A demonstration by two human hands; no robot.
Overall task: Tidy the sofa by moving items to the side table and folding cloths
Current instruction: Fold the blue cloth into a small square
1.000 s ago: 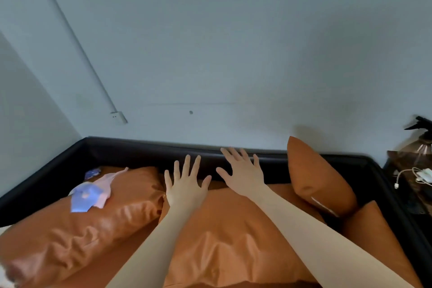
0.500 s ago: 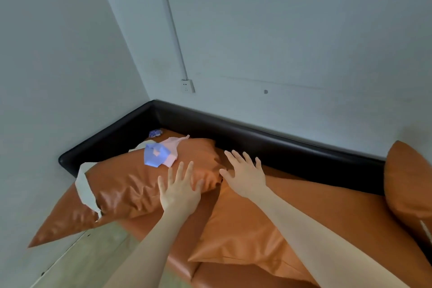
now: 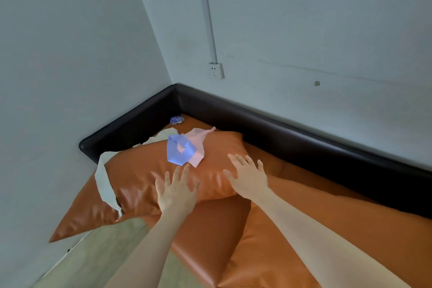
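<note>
An orange leather cushion (image 3: 140, 184) lies across the sofa's left end. On top of it sit a blue cloth (image 3: 178, 153) and a pink cloth (image 3: 197, 147), crumpled together. A pale cloth strip (image 3: 105, 182) hangs over the cushion's left side, and another pale piece (image 3: 159, 139) lies behind. My left hand (image 3: 176, 190) hovers flat over the cushion, fingertips just short of the blue cloth. My right hand (image 3: 247, 174) is spread over the cushion's right end. Both hold nothing.
A small blue patterned item (image 3: 177, 120) lies in the sofa's back corner. The black sofa frame (image 3: 280, 128) runs along two pale walls. A second orange cushion (image 3: 268, 252) lies under my right forearm. Wooden floor (image 3: 100, 252) shows at lower left.
The view has swung left toward the sofa corner. Both hands have moved left from the middle cushion onto the left cushion, close to the cloths.
</note>
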